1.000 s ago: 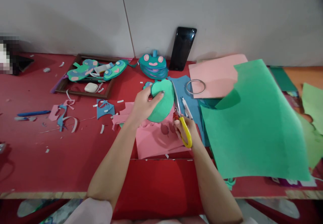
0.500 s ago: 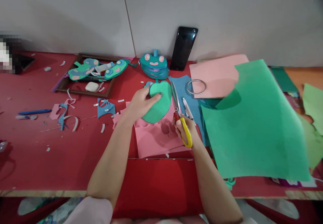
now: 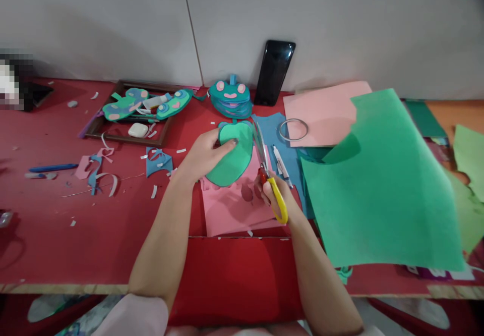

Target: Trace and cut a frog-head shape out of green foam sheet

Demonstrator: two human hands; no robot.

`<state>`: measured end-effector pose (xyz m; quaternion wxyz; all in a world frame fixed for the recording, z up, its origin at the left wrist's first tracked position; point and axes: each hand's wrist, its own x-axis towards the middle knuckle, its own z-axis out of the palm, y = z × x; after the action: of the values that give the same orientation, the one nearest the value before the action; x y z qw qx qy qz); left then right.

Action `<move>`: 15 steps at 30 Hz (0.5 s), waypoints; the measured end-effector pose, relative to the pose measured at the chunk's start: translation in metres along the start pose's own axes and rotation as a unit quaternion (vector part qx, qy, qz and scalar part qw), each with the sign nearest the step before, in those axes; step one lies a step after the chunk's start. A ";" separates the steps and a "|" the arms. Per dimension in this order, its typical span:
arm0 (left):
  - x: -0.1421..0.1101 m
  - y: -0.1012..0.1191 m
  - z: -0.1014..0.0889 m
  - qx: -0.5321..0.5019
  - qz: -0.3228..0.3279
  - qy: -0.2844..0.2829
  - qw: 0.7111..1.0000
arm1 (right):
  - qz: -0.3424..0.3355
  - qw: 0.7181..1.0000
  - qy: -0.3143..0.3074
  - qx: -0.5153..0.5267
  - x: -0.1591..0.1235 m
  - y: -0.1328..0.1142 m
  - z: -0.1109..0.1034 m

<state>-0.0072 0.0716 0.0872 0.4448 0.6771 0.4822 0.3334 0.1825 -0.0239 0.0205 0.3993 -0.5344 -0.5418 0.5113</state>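
Observation:
A rounded green felt piece (image 3: 235, 160) with a darker edge is pinched in my left hand (image 3: 206, 157), thumb on top and fingers beneath it. Yellow-and-red-handled scissors (image 3: 279, 202) are gripped in my right hand (image 3: 274, 189). Their blades point away from me, slightly parted, just right of the green piece and apart from it or nearly so. Pink sheets (image 3: 230, 212) lie below both hands. A blue sheet (image 3: 269, 124) with a white marker (image 3: 280, 162) on it lies beyond my right hand. The far fingers of my left hand are hidden.
A large green sheet (image 3: 385, 200) covers the right side, beside a pink sheet (image 3: 321, 114) bearing a metal ring (image 3: 294, 130). A black phone (image 3: 275, 72) leans on the wall. Frog-faced felt pieces (image 3: 230, 96) and a brown frame (image 3: 162, 138) stand at the back. Scraps and a blue pen (image 3: 53, 167) lie left.
My left hand has drawn the green piece leftward and turned it a little, away from the blades. The scissors have stayed nearly in place, their blades now slightly apart.

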 end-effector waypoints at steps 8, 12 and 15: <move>-0.002 0.005 0.001 -0.002 0.010 0.008 1.000 | 0.010 1.000 0.000 -0.006 0.001 -0.001 -0.001; -0.003 0.006 0.000 -0.004 0.008 0.006 1.000 | 0.010 1.000 -0.004 -0.003 0.001 0.002 -0.001; -0.003 0.007 0.000 -0.007 0.004 0.004 1.000 | 0.011 1.000 0.000 -0.002 0.001 0.002 -0.001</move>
<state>-0.0053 0.0680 0.0934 0.4466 0.6747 0.4784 0.3414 0.1843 -0.0233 0.0183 0.3927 -0.5414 -0.5367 0.5144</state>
